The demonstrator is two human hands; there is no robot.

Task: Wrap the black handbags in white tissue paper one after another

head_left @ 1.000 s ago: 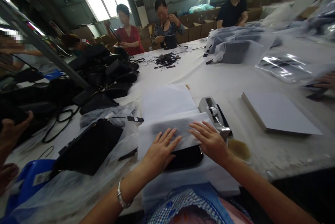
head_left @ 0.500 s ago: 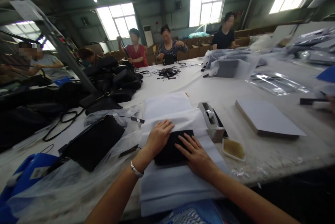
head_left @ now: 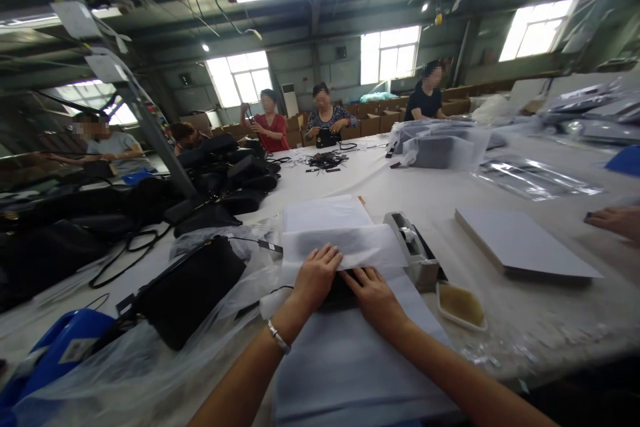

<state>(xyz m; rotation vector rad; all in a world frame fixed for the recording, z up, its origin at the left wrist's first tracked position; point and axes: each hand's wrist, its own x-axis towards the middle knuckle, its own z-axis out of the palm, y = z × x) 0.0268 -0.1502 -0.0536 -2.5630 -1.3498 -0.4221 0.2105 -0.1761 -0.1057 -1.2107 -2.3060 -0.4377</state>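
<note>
A small black pouch (head_left: 339, 294) lies on a sheet of white tissue paper (head_left: 350, 360) at the table's near edge. My left hand (head_left: 315, 275) rests on its left part, fingers curled over the far edge against a folded flap of tissue (head_left: 345, 244). My right hand (head_left: 373, 294) lies flat on the pouch's right part, fingers stretched and pointing left. Both hands hide most of the pouch. A stack of white tissue sheets (head_left: 323, 212) sits just beyond.
A grey tape dispenser (head_left: 415, 247) and a small sponge dish (head_left: 460, 306) stand right of my hands, a flat white board (head_left: 520, 244) further right. A black bag in clear plastic (head_left: 193, 290) lies left. Black bags pile at far left. Several people sit round the table.
The camera has tilted up. The tissue flap, drawn back half a second ago, now lies over the pouch's far edge again; both hands have closed in together on the pouch.
</note>
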